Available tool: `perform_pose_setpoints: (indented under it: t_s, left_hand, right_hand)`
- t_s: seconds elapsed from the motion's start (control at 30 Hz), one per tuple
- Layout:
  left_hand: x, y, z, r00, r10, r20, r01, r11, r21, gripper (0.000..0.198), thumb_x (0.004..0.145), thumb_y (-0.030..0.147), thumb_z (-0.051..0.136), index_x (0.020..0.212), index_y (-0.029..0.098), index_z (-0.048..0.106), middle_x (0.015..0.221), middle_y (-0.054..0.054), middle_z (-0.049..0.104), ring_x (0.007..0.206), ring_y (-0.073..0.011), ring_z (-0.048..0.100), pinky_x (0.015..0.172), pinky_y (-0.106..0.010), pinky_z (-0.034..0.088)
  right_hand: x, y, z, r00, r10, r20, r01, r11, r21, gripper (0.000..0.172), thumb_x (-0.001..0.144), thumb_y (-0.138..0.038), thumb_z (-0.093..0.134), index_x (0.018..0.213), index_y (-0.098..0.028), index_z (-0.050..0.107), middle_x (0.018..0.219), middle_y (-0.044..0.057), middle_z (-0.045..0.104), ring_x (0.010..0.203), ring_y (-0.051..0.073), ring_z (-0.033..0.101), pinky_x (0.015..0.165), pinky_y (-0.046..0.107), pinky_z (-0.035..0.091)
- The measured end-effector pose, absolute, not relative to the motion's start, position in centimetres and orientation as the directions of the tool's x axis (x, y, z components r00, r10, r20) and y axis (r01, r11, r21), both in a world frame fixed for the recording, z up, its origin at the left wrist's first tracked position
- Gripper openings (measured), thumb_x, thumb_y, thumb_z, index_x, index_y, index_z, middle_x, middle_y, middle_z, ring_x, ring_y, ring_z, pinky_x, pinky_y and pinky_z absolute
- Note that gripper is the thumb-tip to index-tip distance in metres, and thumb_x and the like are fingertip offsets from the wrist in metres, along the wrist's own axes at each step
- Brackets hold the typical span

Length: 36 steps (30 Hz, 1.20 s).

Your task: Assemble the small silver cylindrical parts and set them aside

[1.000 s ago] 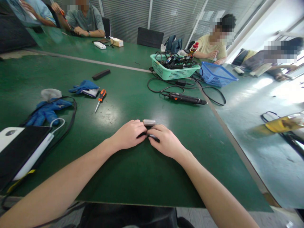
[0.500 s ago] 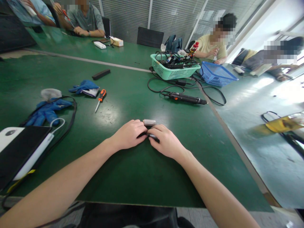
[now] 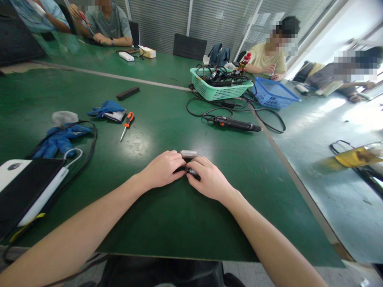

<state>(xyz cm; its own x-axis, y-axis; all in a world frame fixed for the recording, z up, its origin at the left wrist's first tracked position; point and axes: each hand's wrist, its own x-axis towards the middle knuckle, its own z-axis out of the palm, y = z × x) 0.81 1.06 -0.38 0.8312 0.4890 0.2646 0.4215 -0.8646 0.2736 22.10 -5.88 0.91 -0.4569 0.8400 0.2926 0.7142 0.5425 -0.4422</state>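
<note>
Near the middle of the green table (image 3: pixel 191 223), my left hand (image 3: pixel 166 168) and my right hand (image 3: pixel 209 177) meet at the fingertips. Between them is a small dark part with a metallic piece (image 3: pixel 192 171), mostly hidden by the fingers. The fingers of my right hand are wrapped round the metallic piece. My left hand's fingers are closed round the dark end on the left. Just beyond the fingertips lies a silver cylinder (image 3: pixel 189 153), close to both hands.
An orange-handled screwdriver (image 3: pixel 127 121) and blue gloves (image 3: pixel 61 139) lie left. A black electric screwdriver (image 3: pixel 237 124) with cable, a green basket (image 3: pixel 221 92) of tools and a blue basket (image 3: pixel 273 95) stand beyond. A power bank (image 3: pixel 44 195) is at left. Several people sit around.
The metallic piece between my fingers has shifted slightly and shows a little less beside my right thumb. Both hands stay in almost the same place.
</note>
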Motion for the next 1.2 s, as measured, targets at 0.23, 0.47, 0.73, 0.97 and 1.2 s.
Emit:
perform_pose_setpoints:
  t_s: [0.23,0.47,0.73,0.97,1.2]
  left_hand:
    - [0.8,1.0,-0.2,0.827,0.498,0.262,0.426,-0.858,0.286,0.016,0.098,0.033,0.06,0.093,0.018,0.065,0.096,-0.006,0.067,0.093,-0.0232,0.06,0.084,-0.038,0.046]
    - [0.8,0.9,0.1,0.833,0.495,0.245,0.411,-0.852,0.324,0.015,0.097,0.032,0.061,0.097,0.018,0.067,0.098,-0.006,0.068,0.094,-0.0228,0.061,0.085,-0.038,0.046]
    - [0.8,0.9,-0.1,0.842,0.481,0.246,0.386,-0.854,0.348,0.013,0.096,0.027,0.059,0.098,0.019,0.069,0.094,-0.005,0.067,0.091,-0.0219,0.061,0.083,-0.037,0.046]
    - [0.8,0.9,0.1,0.846,0.472,0.248,0.376,-0.858,0.351,0.012,0.095,0.026,0.06,0.098,0.019,0.069,0.093,-0.005,0.068,0.09,-0.0216,0.062,0.082,-0.036,0.046]
    - [0.8,0.9,0.1,0.847,0.466,0.256,0.369,-0.862,0.347,0.013,0.095,0.026,0.059,0.097,0.019,0.07,0.092,-0.004,0.068,0.089,-0.0215,0.062,0.081,-0.037,0.047]
  right_hand:
    - [22.1,-5.9,0.7,-0.441,0.844,0.304,0.715,0.535,-0.45,0.018,0.092,-0.014,0.058,0.107,-0.021,0.063,0.107,0.009,0.068,0.105,0.025,0.062,0.096,0.042,0.052]
    - [21.7,-6.1,0.4,-0.398,0.866,0.304,0.739,0.499,-0.453,0.018,0.089,-0.014,0.058,0.105,-0.021,0.061,0.104,0.009,0.066,0.101,0.026,0.062,0.092,0.042,0.052]
    - [21.3,-6.2,0.3,-0.367,0.879,0.303,0.761,0.472,-0.446,0.009,0.091,-0.016,0.058,0.098,-0.02,0.062,0.1,0.008,0.066,0.098,0.025,0.061,0.09,0.041,0.052]
    - [21.2,-6.2,-0.1,-0.355,0.883,0.306,0.776,0.461,-0.429,0.009,0.09,-0.017,0.058,0.098,-0.021,0.06,0.099,0.008,0.066,0.096,0.025,0.06,0.087,0.041,0.051]
    - [21.1,-6.2,0.0,-0.356,0.879,0.316,0.785,0.465,-0.409,0.007,0.09,-0.017,0.058,0.095,-0.022,0.06,0.096,0.008,0.065,0.093,0.025,0.06,0.085,0.041,0.051]
